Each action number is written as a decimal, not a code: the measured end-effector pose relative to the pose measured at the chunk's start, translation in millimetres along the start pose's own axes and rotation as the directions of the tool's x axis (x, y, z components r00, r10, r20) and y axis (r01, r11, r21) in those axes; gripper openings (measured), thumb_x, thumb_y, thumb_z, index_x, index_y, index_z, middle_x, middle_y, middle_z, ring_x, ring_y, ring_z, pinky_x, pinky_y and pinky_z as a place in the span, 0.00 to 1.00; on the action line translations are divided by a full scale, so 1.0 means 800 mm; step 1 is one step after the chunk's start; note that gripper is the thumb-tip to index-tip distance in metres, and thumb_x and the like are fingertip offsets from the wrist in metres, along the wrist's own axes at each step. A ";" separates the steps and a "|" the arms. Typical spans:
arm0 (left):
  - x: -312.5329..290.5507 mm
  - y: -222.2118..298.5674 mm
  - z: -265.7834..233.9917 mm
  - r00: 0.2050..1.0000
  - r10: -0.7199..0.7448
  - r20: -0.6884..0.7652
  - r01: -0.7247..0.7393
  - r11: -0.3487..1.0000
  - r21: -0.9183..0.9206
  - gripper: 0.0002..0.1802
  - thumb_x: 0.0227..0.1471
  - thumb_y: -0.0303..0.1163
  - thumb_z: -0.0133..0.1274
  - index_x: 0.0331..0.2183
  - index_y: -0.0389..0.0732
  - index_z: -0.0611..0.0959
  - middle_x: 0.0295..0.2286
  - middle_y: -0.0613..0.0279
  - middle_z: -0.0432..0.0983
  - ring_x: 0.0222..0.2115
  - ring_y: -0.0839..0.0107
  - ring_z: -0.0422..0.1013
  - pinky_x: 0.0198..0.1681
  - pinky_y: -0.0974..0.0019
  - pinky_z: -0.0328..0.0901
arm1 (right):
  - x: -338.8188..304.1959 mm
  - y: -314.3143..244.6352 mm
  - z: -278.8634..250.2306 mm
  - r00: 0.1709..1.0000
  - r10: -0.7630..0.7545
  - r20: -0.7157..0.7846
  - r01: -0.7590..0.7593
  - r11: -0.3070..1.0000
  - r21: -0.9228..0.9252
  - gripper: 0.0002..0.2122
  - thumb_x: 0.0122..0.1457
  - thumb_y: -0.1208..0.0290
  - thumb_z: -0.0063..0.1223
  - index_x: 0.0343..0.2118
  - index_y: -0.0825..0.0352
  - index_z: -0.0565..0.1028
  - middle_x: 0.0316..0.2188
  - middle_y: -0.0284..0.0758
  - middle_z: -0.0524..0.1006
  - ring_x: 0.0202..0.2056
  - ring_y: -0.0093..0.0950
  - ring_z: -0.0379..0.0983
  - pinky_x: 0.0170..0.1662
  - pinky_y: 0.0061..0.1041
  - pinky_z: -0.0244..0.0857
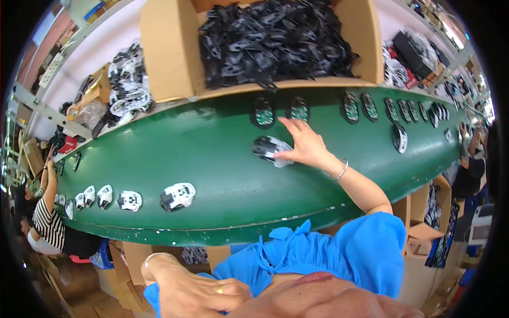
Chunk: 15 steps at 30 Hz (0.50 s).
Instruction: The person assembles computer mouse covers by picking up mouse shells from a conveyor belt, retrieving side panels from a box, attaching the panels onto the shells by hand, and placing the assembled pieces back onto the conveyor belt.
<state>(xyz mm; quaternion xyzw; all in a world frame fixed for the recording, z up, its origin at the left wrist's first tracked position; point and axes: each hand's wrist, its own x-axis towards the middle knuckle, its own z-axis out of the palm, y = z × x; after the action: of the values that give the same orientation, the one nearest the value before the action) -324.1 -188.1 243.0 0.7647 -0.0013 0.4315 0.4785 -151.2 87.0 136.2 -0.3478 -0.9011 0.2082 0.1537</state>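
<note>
My right hand (307, 146) reaches over the green work surface with thumb and fingers spread apart. Its thumb lies at the edge of a black-and-white shell, like a computer mouse body (271, 150); I cannot tell whether it presses on it. Just beyond the fingertips is a black shell with a green circuit board (298, 108), and a similar board-fitted shell (263, 114) lies left of it. My left hand (199, 291) is low in the picture, close to my chest over blue clothing. A ring is on one finger, and its fingertips are hidden.
Across the far side stands a cardboard box (193, 53) heaped with black plastic parts (275, 40). More board-fitted shells (350, 108) line the right. White-and-black shells (178, 196) lie along the near left. Another person in a striped sleeve (49, 216) works at the left end; someone else (473, 156) is at the right.
</note>
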 end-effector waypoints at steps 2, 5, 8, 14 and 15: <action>-0.011 -0.014 -0.046 0.993 -0.099 0.056 0.104 0.991 -0.087 0.52 0.32 0.75 0.47 0.43 0.35 0.73 0.42 0.49 0.59 0.39 0.56 0.57 0.40 0.58 0.53 | 0.015 0.002 0.012 0.987 0.071 0.147 -0.062 0.996 -0.065 0.41 0.37 0.48 0.62 0.54 0.62 0.60 0.47 0.44 0.65 0.47 0.41 0.66 0.44 0.38 0.64; -0.048 -0.030 -0.060 0.960 -0.280 -0.003 0.270 0.929 -0.254 0.58 0.33 0.79 0.39 0.43 0.30 0.72 0.41 0.52 0.59 0.40 0.59 0.55 0.46 0.60 0.50 | 0.033 -0.015 0.026 0.973 0.007 0.230 0.006 0.999 -0.053 0.36 0.41 0.46 0.59 0.49 0.65 0.65 0.39 0.45 0.68 0.41 0.42 0.69 0.40 0.40 0.67; -0.078 -0.052 -0.069 0.729 -0.502 -0.466 0.402 0.864 -0.302 0.45 0.39 0.66 0.51 0.40 0.30 0.73 0.38 0.54 0.63 0.40 0.65 0.60 0.46 0.64 0.55 | 0.041 -0.039 0.051 0.989 0.017 0.148 -0.008 0.998 -0.066 0.33 0.44 0.45 0.55 0.46 0.68 0.66 0.35 0.46 0.69 0.38 0.42 0.71 0.38 0.41 0.67; -0.106 -0.082 -0.082 0.172 -0.399 -0.901 0.464 0.839 -0.283 0.12 0.45 0.29 0.55 0.34 0.34 0.75 0.30 0.64 0.69 0.32 0.78 0.64 0.38 0.74 0.59 | 0.063 -0.100 0.076 0.953 -0.256 0.163 0.198 0.931 0.306 0.23 0.53 0.56 0.51 0.45 0.70 0.67 0.38 0.47 0.71 0.32 0.43 0.73 0.33 0.35 0.69; -0.108 -0.083 -0.085 0.078 -0.365 -0.928 0.493 0.823 -0.283 0.09 0.46 0.24 0.54 0.33 0.35 0.75 0.29 0.67 0.69 0.30 0.80 0.64 0.36 0.76 0.59 | 0.063 -0.101 0.064 0.936 -0.347 0.064 0.310 0.895 0.319 0.19 0.52 0.59 0.53 0.42 0.68 0.70 0.35 0.44 0.73 0.31 0.40 0.73 0.32 0.33 0.69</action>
<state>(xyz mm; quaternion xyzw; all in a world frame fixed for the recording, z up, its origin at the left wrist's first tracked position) -395.5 -137.7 149.0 0.3209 0.5386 0.6444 0.4379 -254.4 53.9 137.9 -0.1495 -0.9116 0.3358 0.1843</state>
